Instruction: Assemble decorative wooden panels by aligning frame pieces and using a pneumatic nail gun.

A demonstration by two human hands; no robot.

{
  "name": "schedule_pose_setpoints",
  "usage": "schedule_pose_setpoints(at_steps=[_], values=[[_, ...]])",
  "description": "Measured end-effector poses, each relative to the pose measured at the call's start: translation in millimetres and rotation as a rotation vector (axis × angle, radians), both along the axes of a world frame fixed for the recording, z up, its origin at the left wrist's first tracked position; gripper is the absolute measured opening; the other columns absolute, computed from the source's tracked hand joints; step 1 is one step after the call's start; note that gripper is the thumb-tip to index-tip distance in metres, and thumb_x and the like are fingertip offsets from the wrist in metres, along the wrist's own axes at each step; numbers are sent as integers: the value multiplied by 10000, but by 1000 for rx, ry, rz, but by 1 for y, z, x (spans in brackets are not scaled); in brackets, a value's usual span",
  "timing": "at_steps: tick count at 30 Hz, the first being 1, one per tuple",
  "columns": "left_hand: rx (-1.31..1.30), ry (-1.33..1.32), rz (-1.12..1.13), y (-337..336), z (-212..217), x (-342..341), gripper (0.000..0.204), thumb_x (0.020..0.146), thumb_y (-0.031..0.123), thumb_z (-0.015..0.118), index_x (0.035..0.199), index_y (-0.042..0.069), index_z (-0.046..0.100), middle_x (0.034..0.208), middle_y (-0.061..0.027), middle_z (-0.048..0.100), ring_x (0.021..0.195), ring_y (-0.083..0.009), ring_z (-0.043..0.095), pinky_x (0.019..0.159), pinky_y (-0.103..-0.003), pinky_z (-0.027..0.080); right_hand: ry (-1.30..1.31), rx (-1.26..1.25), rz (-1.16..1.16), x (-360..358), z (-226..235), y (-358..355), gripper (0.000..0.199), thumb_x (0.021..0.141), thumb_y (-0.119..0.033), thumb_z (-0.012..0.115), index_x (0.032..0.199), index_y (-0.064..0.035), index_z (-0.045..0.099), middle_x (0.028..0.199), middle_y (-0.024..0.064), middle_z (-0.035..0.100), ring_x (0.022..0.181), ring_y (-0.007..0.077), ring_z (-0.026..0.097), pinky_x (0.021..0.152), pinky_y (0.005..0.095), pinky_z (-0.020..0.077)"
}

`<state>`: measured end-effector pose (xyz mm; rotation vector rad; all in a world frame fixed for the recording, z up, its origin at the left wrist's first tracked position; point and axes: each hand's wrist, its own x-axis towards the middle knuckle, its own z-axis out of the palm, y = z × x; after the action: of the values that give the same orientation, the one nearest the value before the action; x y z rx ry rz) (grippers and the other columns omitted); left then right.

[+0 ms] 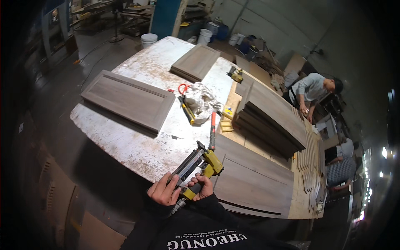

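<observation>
by the table edge (118, 155), hands (163, 190) gripping a nail gun (211, 166) (panel (129, 102) apart, leftward)

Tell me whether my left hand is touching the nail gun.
Touching. The head view shows your left hand with its fingers lying against the near end of the nail gun, no gap visible.

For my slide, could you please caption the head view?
Left hand and right hand hold a yellow-and-black fastener gun near wooden panels.
</observation>
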<state>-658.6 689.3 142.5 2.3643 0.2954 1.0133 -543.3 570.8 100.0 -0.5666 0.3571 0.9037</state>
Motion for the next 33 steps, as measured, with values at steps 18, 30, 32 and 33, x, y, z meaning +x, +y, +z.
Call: schedule_pose_setpoints(at_steps=[18, 30, 32, 33], values=[[-1909, -385, -133, 40, -66, -26, 757, 811, 619, 396, 1336, 91, 257, 1249, -169, 421, 1108, -297, 442, 931, -425, 365, -51, -2, -225, 0, 1, -22, 53, 750, -113, 494, 741, -75, 458, 651, 37, 476, 624, 169, 504, 679, 359, 449], [-87, 44, 112, 14, -23, 15, 649, 769, 469, 573, 1186, -14, 454, 973, -152, 531, 905, -268, 513, 827, -375, 384, -650, -353, 130, -33, 3, -18, 270, 816, -215, 597, 979, -11, 529, 843, 67, 589, 779, 149, 568, 701, 269, 458], [-433, 167, -133, 7, -1, 6, 723, 703, 518, 633, 1179, 3, 459, 855, -132, 553, 705, -232, 545, 668, -313, 443, -928, -446, 267, -40, 9, -5, 384, 785, -137, 572, 1122, 10, 461, 961, 144, 567, 902, 248, 557, 813, 327, 435], [-473, 220, -132, 1, 7, 5, 777, 649, 488, 686, 1187, -13, 433, 833, -141, 565, 702, -258, 567, 649, -331, 455, -1095, -360, 335, -42, 16, -3, 459, 748, -91, 549, 1172, 21, 414, 1035, 180, 529, 978, 286, 520, 869, 349, 398]])
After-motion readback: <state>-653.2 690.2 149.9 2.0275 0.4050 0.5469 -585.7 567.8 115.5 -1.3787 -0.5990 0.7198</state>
